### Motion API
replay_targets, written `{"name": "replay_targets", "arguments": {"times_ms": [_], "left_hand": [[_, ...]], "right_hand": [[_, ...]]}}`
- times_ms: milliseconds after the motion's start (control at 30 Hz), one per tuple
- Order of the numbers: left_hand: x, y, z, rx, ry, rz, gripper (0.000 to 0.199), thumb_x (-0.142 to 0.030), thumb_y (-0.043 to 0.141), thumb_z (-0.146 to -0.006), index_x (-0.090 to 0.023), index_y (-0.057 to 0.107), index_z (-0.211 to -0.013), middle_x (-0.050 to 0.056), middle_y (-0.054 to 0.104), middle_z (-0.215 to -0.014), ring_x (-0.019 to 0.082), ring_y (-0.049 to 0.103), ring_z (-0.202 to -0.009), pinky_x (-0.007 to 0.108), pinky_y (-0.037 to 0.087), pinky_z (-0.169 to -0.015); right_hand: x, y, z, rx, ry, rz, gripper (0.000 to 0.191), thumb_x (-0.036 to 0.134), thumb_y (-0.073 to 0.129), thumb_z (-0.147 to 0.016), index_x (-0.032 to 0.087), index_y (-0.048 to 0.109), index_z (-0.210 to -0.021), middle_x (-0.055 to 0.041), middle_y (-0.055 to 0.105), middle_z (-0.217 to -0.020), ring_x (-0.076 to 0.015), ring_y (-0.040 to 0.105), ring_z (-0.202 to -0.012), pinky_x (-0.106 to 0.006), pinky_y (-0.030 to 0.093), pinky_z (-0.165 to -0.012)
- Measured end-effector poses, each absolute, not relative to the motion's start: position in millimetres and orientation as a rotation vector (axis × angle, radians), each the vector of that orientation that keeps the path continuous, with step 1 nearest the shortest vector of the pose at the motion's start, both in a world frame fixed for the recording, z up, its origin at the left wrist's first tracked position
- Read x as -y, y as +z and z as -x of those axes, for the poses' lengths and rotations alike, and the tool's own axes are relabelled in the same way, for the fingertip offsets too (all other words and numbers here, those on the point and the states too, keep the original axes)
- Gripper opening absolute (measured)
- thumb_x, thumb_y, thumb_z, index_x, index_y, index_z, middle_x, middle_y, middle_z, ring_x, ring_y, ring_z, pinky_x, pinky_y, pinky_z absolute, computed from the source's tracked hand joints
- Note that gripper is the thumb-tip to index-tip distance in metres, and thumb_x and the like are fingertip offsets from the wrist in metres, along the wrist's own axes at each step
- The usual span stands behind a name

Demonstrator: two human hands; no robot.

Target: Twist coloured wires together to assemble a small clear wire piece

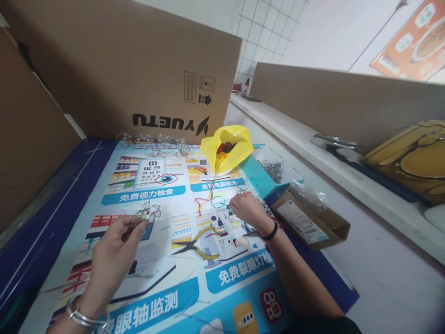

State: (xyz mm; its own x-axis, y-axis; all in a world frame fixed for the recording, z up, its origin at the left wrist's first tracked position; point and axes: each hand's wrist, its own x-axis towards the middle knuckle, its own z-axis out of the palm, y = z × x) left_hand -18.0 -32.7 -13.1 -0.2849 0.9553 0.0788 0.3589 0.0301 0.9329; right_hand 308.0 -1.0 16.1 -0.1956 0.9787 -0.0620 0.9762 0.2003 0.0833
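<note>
My left hand (pixel 118 243) pinches a tangled bundle of thin wires (pixel 150 211), silvery with bits of green and red, above the printed sheet. Over the sheet's right side, my right hand (pixel 247 211) has its fingers closed; what they hold, if anything, is hidden. Beside those fingers lie a loop of green wire (pixel 219 202) and a red wire (pixel 199 202). Between my hands rest yellow-handled pliers (pixel 196 246), their jaws pointing left. Beyond my right hand stands an opened yellow bag (pixel 239 139) with red, dark and orange things inside.
A tall cardboard sheet (pixel 156 79) walls off the back. Silvery wire scraps (pixel 156 139) lie along its foot. At right are a light-blue box (pixel 257 174) holding silvery clippings (pixel 273 170) and a small brown carton (pixel 309 218). A white ledge (pixel 288 123) runs along the right.
</note>
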Motion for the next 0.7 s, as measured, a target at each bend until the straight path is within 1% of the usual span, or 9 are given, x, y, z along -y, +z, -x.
{"name": "replay_targets", "arguments": {"times_ms": [100, 167, 233, 300, 467, 533, 600, 700], "left_hand": [[32.9, -13.7, 17.8, -1.692, 1.188, -1.309, 0.029, -0.042, 0.066, -0.069, -0.022, 0.06, -0.088, 0.0, 0.068, -0.083, 0.019, 0.063, -0.08, 0.028, 0.048, -0.071], [33.0, -13.9, 16.8, -1.66, 1.198, -1.237, 0.029, -0.042, 0.066, -0.069, -0.022, 0.058, -0.089, 0.0, 0.068, -0.084, 0.018, 0.064, -0.081, 0.028, 0.049, -0.073], [33.1, -14.2, 15.7, -1.599, 1.214, -1.168, 0.03, -0.041, 0.068, -0.068, -0.022, 0.057, -0.089, 0.0, 0.067, -0.081, 0.018, 0.064, -0.078, 0.028, 0.049, -0.072], [33.3, -14.5, 14.8, -1.559, 1.228, -1.128, 0.031, -0.041, 0.068, -0.067, -0.021, 0.057, -0.087, -0.001, 0.066, -0.077, 0.017, 0.063, -0.073, 0.029, 0.05, -0.069], [35.1, -14.2, 13.1, -1.59, 1.215, -1.18, 0.029, -0.04, 0.068, -0.068, -0.021, 0.057, -0.088, -0.001, 0.066, -0.078, 0.017, 0.062, -0.074, 0.028, 0.048, -0.068], [35.9, -14.0, 12.0, -1.609, 1.2, -1.195, 0.028, -0.04, 0.067, -0.068, -0.021, 0.058, -0.087, -0.001, 0.066, -0.078, 0.017, 0.062, -0.073, 0.027, 0.048, -0.068], [36.8, -14.1, 10.7, -1.59, 1.218, -1.178, 0.027, -0.039, 0.068, -0.068, -0.021, 0.059, -0.086, -0.001, 0.066, -0.077, 0.016, 0.062, -0.073, 0.027, 0.049, -0.068], [38.9, -13.7, 8.4, -1.546, 1.264, -1.131, 0.027, -0.038, 0.069, -0.067, -0.02, 0.059, -0.086, -0.001, 0.067, -0.079, 0.016, 0.062, -0.073, 0.026, 0.049, -0.067]], "right_hand": [[-3.4, 4.8, -300.7, -2.344, 0.027, -1.962, 0.022, 0.022, 0.045, -0.086, 0.013, 0.065, -0.08, -0.013, 0.065, -0.087, -0.021, 0.06, -0.082, -0.026, 0.038, -0.066], [-6.3, -2.5, -296.9, -2.33, 0.005, -1.996, 0.019, 0.018, 0.047, -0.084, 0.012, 0.064, -0.081, -0.0137, 0.065, -0.088, -0.021, 0.061, -0.082, -0.026, 0.038, -0.065], [-8.6, -7.5, -295.3, -2.313, -0.021, -2.045, 0.018, 0.012, 0.046, -0.081, 0.011, 0.064, -0.081, -0.0147, 0.066, -0.088, -0.0206, 0.061, -0.082, -0.025, 0.038, -0.065], [-9.5, -8.9, -296.8, -2.309, -0.051, -2.107, 0.017, 0.01, 0.046, -0.079, 0.011, 0.063, -0.08, -0.0146, 0.066, -0.087, -0.0201, 0.061, -0.08, -0.025, 0.039, -0.064], [-7.0, -0.1, -313.8, -2.392, -0.162, -2.279, 0.015, 0.013, 0.046, -0.076, 0.014, 0.06, -0.081, -0.0066, 0.066, -0.08, -0.0154, 0.06, -0.074, -0.024, 0.04, -0.069], [-6.1, 2.3, -322.0, -2.429, -0.231, -2.324, 0.014, 0.014, 0.045, -0.076, 0.015, 0.058, -0.082, -0.0036, 0.066, -0.077, -0.0133, 0.059, -0.07, -0.022, 0.041, -0.065], [-5.7, 2.0, -328.3, -2.469, -0.463, -2.4, 0.013, 0.017, 0.045, -0.077, 0.016, 0.056, -0.082, -0.0009, 0.065, -0.068, -0.0112, 0.058, -0.059, -0.02, 0.041, -0.056], [-4.9, -0.7, -333.0, -2.507, -1.115, -2.513, 0.01, 0.021, 0.048, -0.075, 0.016, 0.055, -0.081, 0.0019, 0.06, -0.057, -0.0099, 0.054, -0.047, -0.019, 0.039, -0.045]]}}
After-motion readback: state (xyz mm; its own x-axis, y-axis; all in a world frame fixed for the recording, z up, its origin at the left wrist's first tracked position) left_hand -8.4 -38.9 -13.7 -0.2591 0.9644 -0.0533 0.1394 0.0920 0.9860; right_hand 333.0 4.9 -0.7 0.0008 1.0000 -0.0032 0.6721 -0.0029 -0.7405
